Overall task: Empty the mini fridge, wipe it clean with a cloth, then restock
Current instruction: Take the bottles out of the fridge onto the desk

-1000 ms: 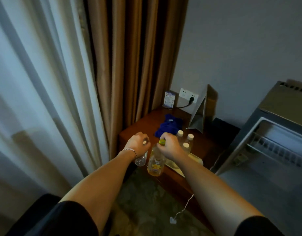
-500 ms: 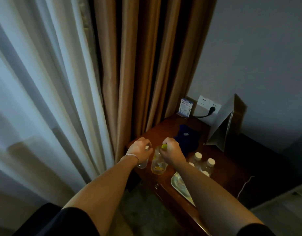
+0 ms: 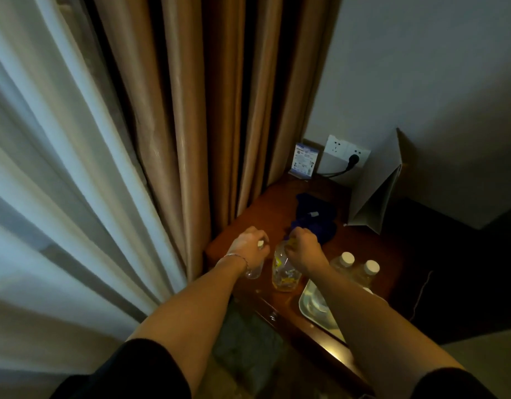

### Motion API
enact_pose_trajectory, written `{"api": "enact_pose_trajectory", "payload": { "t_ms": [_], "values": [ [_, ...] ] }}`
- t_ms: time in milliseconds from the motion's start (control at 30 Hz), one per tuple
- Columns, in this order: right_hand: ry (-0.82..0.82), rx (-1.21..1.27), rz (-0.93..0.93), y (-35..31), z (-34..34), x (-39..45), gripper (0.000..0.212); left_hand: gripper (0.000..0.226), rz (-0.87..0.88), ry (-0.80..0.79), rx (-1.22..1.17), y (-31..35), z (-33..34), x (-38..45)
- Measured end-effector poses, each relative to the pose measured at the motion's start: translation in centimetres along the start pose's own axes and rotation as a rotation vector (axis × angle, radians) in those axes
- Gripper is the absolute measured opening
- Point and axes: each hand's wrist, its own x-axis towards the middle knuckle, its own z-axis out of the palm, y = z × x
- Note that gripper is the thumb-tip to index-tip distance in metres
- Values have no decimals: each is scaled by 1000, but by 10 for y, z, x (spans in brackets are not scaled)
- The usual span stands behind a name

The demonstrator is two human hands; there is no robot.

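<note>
Left hand (image 3: 250, 245) grips a water bottle (image 3: 255, 270), right hand (image 3: 303, 249) a yellow-labelled drink bottle (image 3: 284, 273) — set both 2 down upright, beside the cloth (image 3: 316, 223), then let go.

Both hands now sit farther in over the wooden table (image 3: 248, 208). The left hand (image 3: 250, 244) holds its clear bottle (image 3: 254, 270) and the right hand (image 3: 301, 247) the yellow-labelled bottle (image 3: 284, 273) close to the table's surface, nearer the blue cloth (image 3: 316, 218). The fridge has dropped out of view.

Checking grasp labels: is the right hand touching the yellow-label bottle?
Touching. Head view shows the right hand with fingers curled over the top of the yellow-label bottle, covering its cap.
</note>
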Motion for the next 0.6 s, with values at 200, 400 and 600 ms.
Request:
{"api": "enact_pose_trajectory", "payload": {
  "t_ms": [200,400,600],
  "values": [
    [-33,-39,35,-1,-6,4,26,18,16,-31,8,6,7,10],
    [-47,-75,11,-4,-11,0,39,24,11,-44,82,6,3,7],
    [30,-50,-22,-3,-21,-17,37,41,-43,-35,106,-3,-3,0]
  ]
}}
